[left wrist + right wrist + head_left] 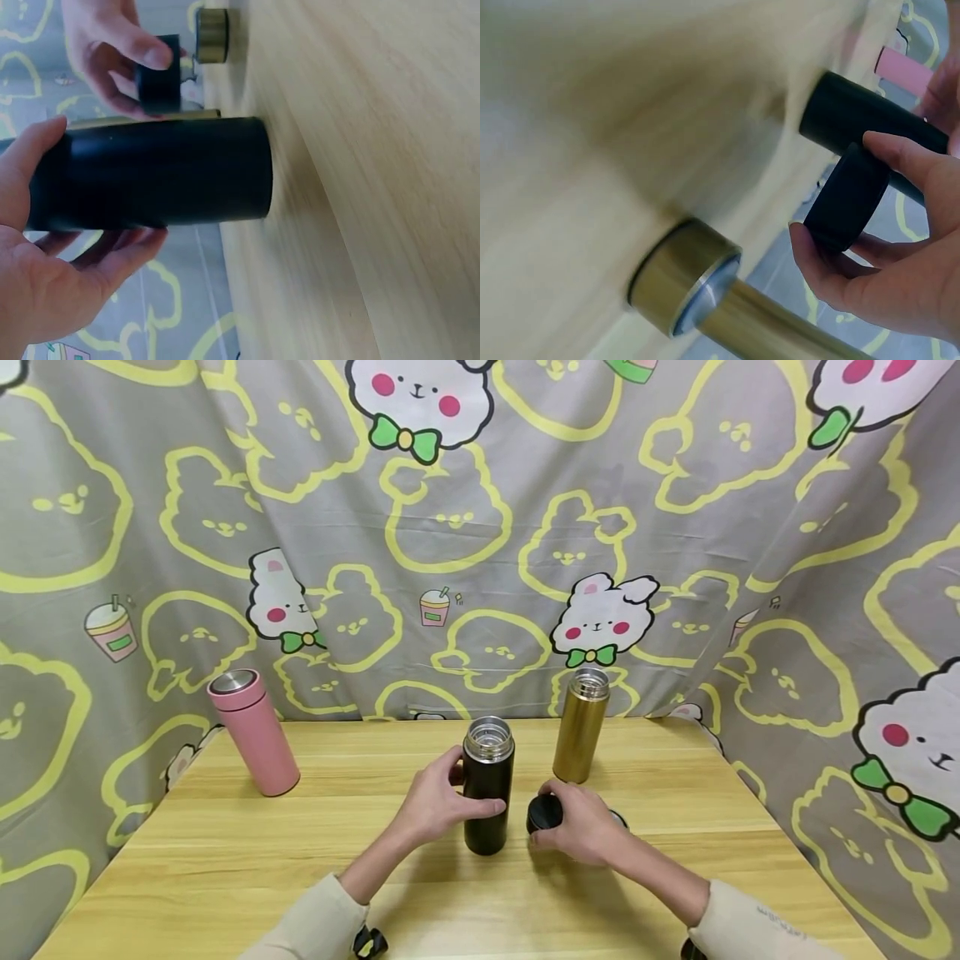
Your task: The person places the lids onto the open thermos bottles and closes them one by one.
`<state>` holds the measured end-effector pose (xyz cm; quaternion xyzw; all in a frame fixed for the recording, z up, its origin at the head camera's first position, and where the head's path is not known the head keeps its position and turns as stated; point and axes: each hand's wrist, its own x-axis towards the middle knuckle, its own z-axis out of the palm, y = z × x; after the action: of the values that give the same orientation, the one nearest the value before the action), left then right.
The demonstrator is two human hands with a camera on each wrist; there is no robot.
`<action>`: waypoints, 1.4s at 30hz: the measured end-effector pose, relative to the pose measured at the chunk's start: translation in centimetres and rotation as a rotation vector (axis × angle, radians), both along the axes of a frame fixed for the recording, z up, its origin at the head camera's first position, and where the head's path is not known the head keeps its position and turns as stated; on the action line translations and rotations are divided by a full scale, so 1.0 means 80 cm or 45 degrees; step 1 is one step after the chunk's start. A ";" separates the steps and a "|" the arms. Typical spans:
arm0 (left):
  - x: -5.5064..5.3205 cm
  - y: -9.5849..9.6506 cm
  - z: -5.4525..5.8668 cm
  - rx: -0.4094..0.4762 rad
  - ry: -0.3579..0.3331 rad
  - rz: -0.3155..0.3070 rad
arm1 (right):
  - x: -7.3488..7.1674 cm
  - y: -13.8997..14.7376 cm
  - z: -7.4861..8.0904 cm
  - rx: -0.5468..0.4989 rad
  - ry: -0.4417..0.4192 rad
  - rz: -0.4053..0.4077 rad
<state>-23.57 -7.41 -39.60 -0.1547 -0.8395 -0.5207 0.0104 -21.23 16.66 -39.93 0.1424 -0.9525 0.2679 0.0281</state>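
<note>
My left hand grips a black thermos bottle round its body, thumb across the front. The bottle stands upright at the middle of the table, its steel mouth uncovered. Just to the right, my right hand holds a black lid between thumb and fingers. In the right wrist view this lid is tilted and raised over the wood. A gold lid sits on the table beside the right hand, which mostly hides it in the head view.
Behind the right hand stands a gold thermos bottle with its mouth uncovered. A pink thermos bottle with its lid on stands at the back left of the wooden table. A patterned curtain hangs round the back and sides.
</note>
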 end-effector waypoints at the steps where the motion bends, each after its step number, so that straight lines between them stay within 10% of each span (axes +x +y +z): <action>1: 0.000 -0.001 -0.001 0.000 -0.001 -0.002 | -0.001 0.001 0.004 0.003 0.004 -0.001; 24: -0.007 -0.003 -0.007 -0.048 -0.020 0.006 | -0.033 0.017 0.129 -0.027 0.114 -0.012; 42: -0.009 -0.006 -0.008 -0.037 -0.033 -0.005 | -0.038 -0.025 0.190 -0.044 0.142 0.037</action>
<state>-24.30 -7.85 -40.20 -0.1498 -0.8467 -0.5105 -0.0037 -24.30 14.66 -24.70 0.1705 -0.9425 0.2763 0.0795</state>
